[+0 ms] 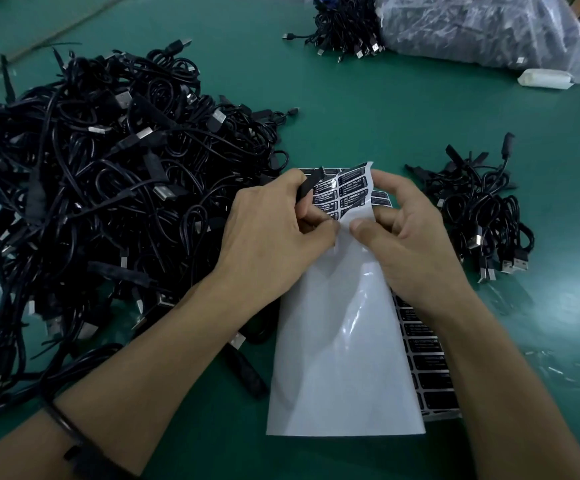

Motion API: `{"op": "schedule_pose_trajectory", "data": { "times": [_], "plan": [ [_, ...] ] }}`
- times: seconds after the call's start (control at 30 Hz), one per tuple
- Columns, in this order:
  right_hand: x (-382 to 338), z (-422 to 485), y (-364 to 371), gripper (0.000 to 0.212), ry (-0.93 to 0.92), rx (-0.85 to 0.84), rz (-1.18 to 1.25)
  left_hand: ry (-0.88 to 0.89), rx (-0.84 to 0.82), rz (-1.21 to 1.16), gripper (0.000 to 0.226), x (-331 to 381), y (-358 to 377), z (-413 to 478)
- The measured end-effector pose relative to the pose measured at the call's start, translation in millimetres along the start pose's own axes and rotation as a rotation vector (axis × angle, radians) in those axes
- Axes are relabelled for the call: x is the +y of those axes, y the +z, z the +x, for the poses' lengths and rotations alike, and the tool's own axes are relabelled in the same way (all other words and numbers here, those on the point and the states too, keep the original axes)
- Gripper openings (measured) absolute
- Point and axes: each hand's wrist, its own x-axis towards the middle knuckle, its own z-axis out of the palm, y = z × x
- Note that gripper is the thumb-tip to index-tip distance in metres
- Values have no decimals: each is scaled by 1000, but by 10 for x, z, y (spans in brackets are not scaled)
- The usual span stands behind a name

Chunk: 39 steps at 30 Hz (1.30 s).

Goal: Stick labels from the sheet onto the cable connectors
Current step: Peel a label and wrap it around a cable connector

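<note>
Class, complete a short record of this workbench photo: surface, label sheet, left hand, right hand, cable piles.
Surface: green table
Label sheet: curled up off the table, mostly bare white backing, black labels left near its top
Left hand: grips a black connector beside the sheet's top
Right hand: pinches the sheet
Cable piles: large pile on the left, small pile on the right
Underneath: second label sheet, flat on the table

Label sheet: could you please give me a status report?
Left hand holds black connector at label sheet. Right hand pinches sheet. Nothing in the way.
</note>
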Motion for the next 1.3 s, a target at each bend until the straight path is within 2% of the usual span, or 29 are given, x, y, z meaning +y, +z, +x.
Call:
{"op": "schedule_pose_trajectory", "data": {
  "times": [0.63,0.83,1.07,1.3],
  "plan": [
    [-12,-16,52,51,-27,-11,37,20,4,-21,50,4,-15,-7],
    [17,-15,60,40,-5,55,9,39,-12,-18,51,-7,-5,-6],
    [17,-6,48,42,20,44,129,40,25,7,56,16,-3,-22],
    [8,-13,69,42,40,52,138,0,32,-17,51,14,-16,-16]
  ]
}}
